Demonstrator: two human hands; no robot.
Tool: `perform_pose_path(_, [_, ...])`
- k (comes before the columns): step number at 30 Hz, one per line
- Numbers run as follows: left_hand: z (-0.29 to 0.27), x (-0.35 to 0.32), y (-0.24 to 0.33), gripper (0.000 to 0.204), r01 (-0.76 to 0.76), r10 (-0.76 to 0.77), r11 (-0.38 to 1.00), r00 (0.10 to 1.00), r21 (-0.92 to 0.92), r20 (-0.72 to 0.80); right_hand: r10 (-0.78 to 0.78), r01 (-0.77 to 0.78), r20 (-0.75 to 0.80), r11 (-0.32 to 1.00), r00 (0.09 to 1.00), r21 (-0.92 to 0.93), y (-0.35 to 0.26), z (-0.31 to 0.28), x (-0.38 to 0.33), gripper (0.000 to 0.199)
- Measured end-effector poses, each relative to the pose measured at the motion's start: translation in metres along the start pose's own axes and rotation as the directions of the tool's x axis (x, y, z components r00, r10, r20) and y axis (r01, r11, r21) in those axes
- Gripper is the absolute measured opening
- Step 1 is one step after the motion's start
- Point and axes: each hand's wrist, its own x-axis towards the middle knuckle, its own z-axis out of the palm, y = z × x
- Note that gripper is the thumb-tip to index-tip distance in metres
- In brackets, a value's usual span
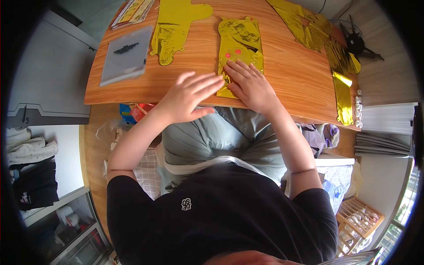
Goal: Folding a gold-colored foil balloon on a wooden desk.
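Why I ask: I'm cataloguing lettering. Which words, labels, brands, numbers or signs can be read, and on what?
Black short-sleeved shirt: white chest lettering, which I won't copy out.
Flat gold foil piece under the right fingers: two round red marks; any print too small to read.
Dark cloth garment at left: pinkish print, too small to read.

Tabletop (293, 84) right of the fingers (243, 72) is open until seemingly crumpled gold foil (317, 40).

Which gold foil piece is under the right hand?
The middle foil piece, with red spots; the right hand partly covers it. The others are untouched.
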Motion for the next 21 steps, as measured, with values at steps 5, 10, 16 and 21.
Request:
perform_pose_path(5, [0.008, -0.001, 0.004, 0.071, -0.121, 0.123, 0.992, 0.987, -0.028, 0.099, 0.001, -0.001, 0.011, 0.999, 1.0, 0.042, -0.001, -0.001, 0.0, 0.056])
perform_pose_path(10, [0.01, 0.001, 0.007, 0.066, -0.128, 0.128, 0.992, 0.988, -0.004, 0.086, -0.001, 0.007, -0.027, 0.977, 1.0, 0.212, 0.006, -0.006, -0.004, 0.054])
perform_pose_path(16, [0.002, -0.002, 0.01, 0.059, -0.117, 0.124, 0.984, 0.991, -0.133, 0.044, 0.088, -0.013, -0.209, 0.942, 0.974, 0.335, -0.003, -0.037, -0.052, 0.05])
perform_pose_path(21, [0.011, -0.017, 0.021, 0.054, -0.141, 0.122, 0.934, 0.989, -0.328, -0.078, 0.103, -0.079, -0.119, 0.978, 0.987, 0.194, -0.008, -0.038, -0.105, 0.047])
